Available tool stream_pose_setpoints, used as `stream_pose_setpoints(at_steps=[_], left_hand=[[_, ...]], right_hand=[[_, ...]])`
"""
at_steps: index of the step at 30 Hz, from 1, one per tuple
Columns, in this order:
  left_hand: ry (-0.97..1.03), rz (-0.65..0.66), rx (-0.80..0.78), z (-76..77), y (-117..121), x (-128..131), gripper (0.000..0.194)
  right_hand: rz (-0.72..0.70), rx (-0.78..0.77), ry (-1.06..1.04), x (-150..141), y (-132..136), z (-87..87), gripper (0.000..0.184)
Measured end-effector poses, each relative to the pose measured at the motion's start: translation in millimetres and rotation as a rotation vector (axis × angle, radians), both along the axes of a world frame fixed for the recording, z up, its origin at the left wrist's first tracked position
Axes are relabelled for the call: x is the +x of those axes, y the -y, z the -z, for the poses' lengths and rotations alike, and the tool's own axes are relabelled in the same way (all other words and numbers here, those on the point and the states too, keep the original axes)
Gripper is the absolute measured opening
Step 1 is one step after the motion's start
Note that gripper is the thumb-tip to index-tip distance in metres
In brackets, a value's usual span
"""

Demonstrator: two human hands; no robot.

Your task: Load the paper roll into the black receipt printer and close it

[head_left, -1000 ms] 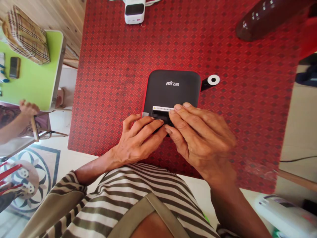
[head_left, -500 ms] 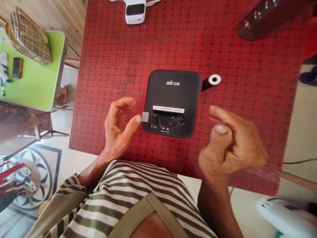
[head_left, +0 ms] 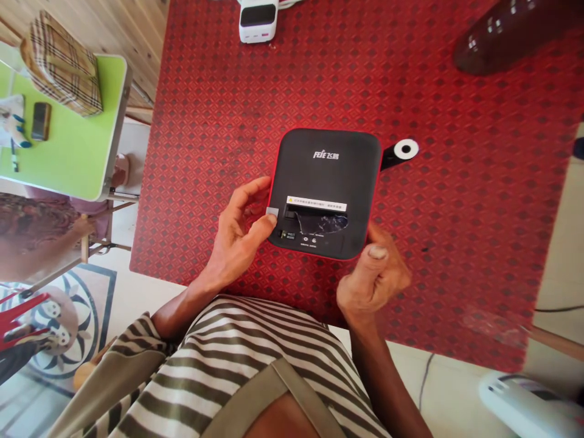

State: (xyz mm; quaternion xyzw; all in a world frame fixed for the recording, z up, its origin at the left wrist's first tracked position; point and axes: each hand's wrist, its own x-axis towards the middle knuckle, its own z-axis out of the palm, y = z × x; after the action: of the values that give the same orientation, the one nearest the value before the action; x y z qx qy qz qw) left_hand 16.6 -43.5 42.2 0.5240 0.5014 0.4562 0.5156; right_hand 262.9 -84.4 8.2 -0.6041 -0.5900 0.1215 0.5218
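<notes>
A black receipt printer with red sides lies on the red patterned table, with a "FEIE" logo, a white warning strip and a dark slot on top. A piece of dark crinkled film covers part of the slot. My left hand grips the printer's left edge, thumb by a small grey tab and fingers along the side. At the lower right corner my right hand holds the right side. Its thumb points up, and its fingertips are partly hidden behind the printer.
A black piece with a white round end sticks out at the printer's right. On the red table stand a white device with a dark screen and a dark bottle. A person's arm shows beside a green table.
Both hands have closed in on the printer from either side. My right hand has moved left to its corner, and my left hand now touches its left edge.
</notes>
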Motion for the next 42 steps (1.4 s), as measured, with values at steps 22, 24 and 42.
stream_pose_setpoints(at_steps=[22, 24, 42], left_hand=[[-0.041, -0.089, 0.04, 9.4, 8, 18, 0.059], [-0.049, -0.088, 0.054, 10.7, 8, 18, 0.06], [-0.182, -0.025, 0.332, 29.6, -2, 1, 0.058]], right_hand=[[0.009, 0.039, 0.004, -5, 3, 15.0, 0.048], [0.004, 0.035, 0.011, -6, 2, 14.6, 0.051], [-0.416, 0.061, 0.486, 7, -73, -92.0, 0.036]])
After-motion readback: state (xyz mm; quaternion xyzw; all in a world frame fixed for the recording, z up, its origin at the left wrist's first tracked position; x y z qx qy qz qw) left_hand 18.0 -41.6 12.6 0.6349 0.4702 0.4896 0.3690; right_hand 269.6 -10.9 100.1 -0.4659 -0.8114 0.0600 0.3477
